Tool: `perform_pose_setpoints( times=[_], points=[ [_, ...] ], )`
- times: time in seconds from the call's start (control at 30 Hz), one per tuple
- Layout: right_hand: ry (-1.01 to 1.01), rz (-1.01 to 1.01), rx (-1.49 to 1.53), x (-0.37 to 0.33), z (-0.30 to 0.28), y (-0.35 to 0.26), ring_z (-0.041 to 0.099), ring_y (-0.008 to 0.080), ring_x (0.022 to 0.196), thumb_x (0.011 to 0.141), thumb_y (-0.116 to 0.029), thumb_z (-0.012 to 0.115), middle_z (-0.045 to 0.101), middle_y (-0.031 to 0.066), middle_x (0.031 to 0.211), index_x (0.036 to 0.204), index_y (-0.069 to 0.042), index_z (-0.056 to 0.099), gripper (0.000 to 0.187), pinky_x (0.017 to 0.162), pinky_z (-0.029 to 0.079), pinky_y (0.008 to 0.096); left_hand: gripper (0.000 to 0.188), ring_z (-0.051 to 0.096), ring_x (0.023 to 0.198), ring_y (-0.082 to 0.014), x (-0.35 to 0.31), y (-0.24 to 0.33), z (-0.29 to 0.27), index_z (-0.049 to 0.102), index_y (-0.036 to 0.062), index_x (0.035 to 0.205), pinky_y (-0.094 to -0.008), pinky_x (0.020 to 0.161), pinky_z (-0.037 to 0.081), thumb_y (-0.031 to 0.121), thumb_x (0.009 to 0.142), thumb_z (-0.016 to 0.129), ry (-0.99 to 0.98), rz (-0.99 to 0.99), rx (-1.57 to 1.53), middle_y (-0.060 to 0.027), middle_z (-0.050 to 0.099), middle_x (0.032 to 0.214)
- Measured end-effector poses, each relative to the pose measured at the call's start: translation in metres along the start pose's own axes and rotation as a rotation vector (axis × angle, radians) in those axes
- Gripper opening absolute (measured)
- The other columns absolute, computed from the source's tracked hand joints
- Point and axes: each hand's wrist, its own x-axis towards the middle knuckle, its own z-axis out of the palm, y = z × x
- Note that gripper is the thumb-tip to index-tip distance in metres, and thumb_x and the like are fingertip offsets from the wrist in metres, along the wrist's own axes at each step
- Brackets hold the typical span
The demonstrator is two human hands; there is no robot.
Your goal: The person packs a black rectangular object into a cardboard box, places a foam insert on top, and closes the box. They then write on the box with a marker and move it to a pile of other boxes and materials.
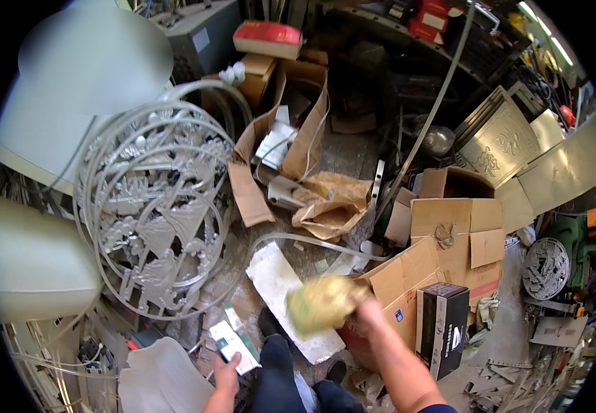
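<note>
My left hand (227,374), low in the picture left of my legs, is closed on a small flat white-and-green box (230,344). My right hand (367,310) reaches forward from the lower right. Its fingers grip one end of a yellowish, crumpled bag (320,303), smeared by motion; what is inside cannot be made out. The bag hangs above a long white board (277,282) on the floor and hides part of it. Just right of that hand stands an open brown cardboard box (408,275).
Clear hose (167,124) coils over silvery cut metal ornaments (167,241) at left. Ahead, an open carton (305,131) holds metal pieces, with crumpled brown paper (336,206) beside it. A black-and-white box (442,330) stands at right. Metal scraps (518,385) litter the floor.
</note>
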Motion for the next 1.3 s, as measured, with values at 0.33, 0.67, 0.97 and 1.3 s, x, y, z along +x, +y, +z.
perform_pose_setpoints(
  times=[0.33, 0.67, 0.97, 1.3],
  points=[
    [-0.09, 0.046, 0.009, -0.096, -0.004, -0.023, 0.057, 0.0151, 0.082, 0.093, -0.033, 0.071, 0.06, 0.0061, 0.098, 0.131, 0.005, 0.051, 0.057, 0.072, 0.052, 0.0306, 0.043, 0.066, 0.107, -0.0286, -0.001, 0.054, 0.14, 0.053, 0.0059, 0.133, -0.0494, 0.097, 0.049, 0.014, 0.092, 0.065, -0.234, -0.455, -0.001, -0.0079, 0.067, 0.119],
    [0.178, 0.169, -0.599, -0.182, -0.19, 0.198, 0.065, 0.0166, 0.075, 0.088, -0.037, 0.074, 0.069, 0.0097, 0.086, 0.115, 0.001, 0.065, 0.048, 0.066, 0.054, 0.0319, 0.05, 0.065, 0.099, -0.0207, 0.02, 0.184, 0.328, 0.054, -0.0057, 0.133, -0.0358, 0.091, 0.05, 0.027, 0.096, 0.064, -0.683, 0.502, 0.307, -0.0116, 0.068, 0.111],
    [0.844, -0.477, -0.71, -0.215, -0.326, 0.124, 0.066, 0.0329, 0.094, 0.079, -0.02, 0.078, 0.067, 0.0195, 0.099, 0.117, 0.007, 0.06, 0.05, 0.081, 0.052, 0.0402, 0.055, 0.071, 0.092, -0.0356, -0.011, -0.101, -0.078, 0.072, -0.003, 0.093, -0.0449, 0.082, 0.055, 0.051, 0.081, 0.07, -0.643, -0.071, 2.021, -0.0232, 0.072, 0.097],
    [0.773, -0.344, -0.956, -0.113, -0.427, 0.054, 0.058, 0.0453, 0.115, 0.081, -0.023, 0.071, 0.061, 0.0288, 0.123, 0.136, 0.0, 0.049, 0.064, 0.101, 0.045, 0.0471, 0.034, 0.064, 0.062, -0.0193, -0.174, -0.098, -0.192, 0.068, -0.0051, 0.098, -0.0354, 0.055, 0.055, 0.028, 0.088, 0.071, -0.05, -0.366, 1.112, -0.0127, 0.067, 0.076]
  ],
)
